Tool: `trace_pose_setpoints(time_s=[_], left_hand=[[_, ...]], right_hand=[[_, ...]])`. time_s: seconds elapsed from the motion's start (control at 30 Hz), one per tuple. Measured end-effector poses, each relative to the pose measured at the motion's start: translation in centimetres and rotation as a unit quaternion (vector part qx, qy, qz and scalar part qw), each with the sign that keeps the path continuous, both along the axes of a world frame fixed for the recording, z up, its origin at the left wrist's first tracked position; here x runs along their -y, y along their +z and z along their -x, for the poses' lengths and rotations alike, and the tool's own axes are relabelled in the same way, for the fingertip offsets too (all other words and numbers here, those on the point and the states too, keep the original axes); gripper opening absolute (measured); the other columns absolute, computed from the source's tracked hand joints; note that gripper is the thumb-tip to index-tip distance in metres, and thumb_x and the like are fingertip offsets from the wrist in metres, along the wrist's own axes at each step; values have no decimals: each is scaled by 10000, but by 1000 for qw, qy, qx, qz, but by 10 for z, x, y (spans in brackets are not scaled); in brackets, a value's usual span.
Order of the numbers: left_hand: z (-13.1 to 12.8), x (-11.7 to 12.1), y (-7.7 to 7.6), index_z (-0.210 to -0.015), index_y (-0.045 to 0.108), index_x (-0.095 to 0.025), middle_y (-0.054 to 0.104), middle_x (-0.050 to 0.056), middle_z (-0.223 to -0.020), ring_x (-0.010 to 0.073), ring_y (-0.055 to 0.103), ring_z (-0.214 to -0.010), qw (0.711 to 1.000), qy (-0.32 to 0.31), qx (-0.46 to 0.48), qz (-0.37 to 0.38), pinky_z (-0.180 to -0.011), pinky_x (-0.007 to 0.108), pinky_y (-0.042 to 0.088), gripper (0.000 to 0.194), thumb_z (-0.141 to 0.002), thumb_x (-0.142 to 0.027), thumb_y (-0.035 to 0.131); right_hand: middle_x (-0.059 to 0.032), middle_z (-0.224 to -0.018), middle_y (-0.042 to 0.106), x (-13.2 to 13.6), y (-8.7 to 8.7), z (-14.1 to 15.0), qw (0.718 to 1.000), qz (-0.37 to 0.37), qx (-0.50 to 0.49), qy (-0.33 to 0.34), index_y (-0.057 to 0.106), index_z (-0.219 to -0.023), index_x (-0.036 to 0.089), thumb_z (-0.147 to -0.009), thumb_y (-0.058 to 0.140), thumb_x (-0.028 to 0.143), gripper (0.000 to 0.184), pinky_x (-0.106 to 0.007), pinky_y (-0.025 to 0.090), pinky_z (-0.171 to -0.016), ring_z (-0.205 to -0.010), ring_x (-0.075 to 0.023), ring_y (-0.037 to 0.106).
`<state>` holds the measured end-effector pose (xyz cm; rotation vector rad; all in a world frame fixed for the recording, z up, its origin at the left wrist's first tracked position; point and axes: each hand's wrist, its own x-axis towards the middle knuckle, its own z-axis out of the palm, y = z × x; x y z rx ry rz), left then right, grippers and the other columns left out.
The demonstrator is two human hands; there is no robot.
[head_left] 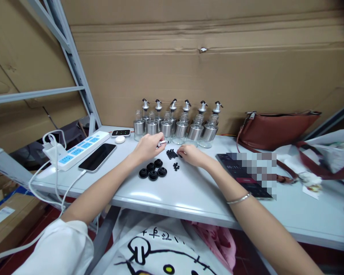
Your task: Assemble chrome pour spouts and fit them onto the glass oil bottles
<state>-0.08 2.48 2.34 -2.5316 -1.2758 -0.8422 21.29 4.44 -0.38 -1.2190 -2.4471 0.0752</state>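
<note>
My left hand (151, 146) is closed around a small silver spout piece (162, 143) with a dark tip, held just above the table. My right hand (190, 154) rests to its right, fingertips pinched at the edge of a cluster of small black spout parts (171, 154); what they grip is too small to make out. A little nearer lies a group of tiny black caps (176, 167). Several round black stoppers (153, 175) sit below my left hand. Beyond both hands stand glass bottles with silver bands (181, 130), uncapped in front, those behind fitted with pour spouts (173, 104).
At left are a power strip (84, 149) with white cables, a phone (98, 157), a small device (120, 133) and a round white case (120, 140). On the right lie another phone (235, 168) and a brown bag (278, 130). Cardboard (172, 72) closes off the back.
</note>
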Motion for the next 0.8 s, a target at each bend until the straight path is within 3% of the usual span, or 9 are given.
trace_pose_setpoints(time_s=[0.13, 0.27, 0.4, 0.53, 0.67, 0.8], left_hand=[[-1, 0, -1, -915, 518, -181, 651, 3, -806, 153, 600, -699, 1000, -16, -6, -5, -692, 272, 377, 117, -872, -288, 494], [-1, -1, -2, -992, 512, -183, 664, 13, -886, 156, 608, -735, 999, -43, -20, 4, -711, 280, 382, 155, -902, -296, 459], [-2, -1, -3, -939, 514, -174, 645, 16, -869, 144, 586, -718, 997, -75, -6, 13, -701, 274, 391, 112, -881, -256, 465], [-5, 1, -6, -947, 502, -166, 612, 37, -882, 132, 566, -728, 990, -123, 47, 49, -661, 244, 421, 125, -883, -256, 445], [-8, 3, -8, -975, 479, -170, 596, 33, -886, 121, 560, -731, 982, -153, 79, 73, -661, 233, 437, 140, -911, -268, 402], [-10, 5, -6, -965, 460, -168, 588, 33, -863, 126, 555, -727, 984, -156, 79, 46, -655, 237, 428, 132, -924, -268, 385]], right_hand=[[-85, -947, 715, 5, 8, 5, 998, 63, -23, 15, 673, -930, 162, -845, 450, 81, 252, -304, 479, -767, -850, -199, 656], [-90, -988, 704, 13, 21, 10, 991, 55, -123, 5, 653, -967, 152, -866, 471, 168, 208, -322, 465, -800, -887, -197, 638], [-56, -892, 705, 19, 27, 16, 966, 86, -239, 46, 654, -933, 162, -867, 480, 313, 239, -280, 460, -708, -803, -171, 624], [-39, -795, 669, 22, 23, 22, 953, 117, -270, 69, 635, -887, 152, -837, 491, 362, 259, -256, 415, -641, -711, -149, 575], [6, -676, 545, 23, 19, 24, 937, 153, -299, 100, 538, -769, 179, -856, 434, 420, 277, -253, 378, -627, -635, -126, 490], [39, -607, 431, 24, 18, 26, 909, 192, -351, 118, 448, -693, 193, -862, 413, 435, 297, -252, 348, -609, -593, -113, 418]])
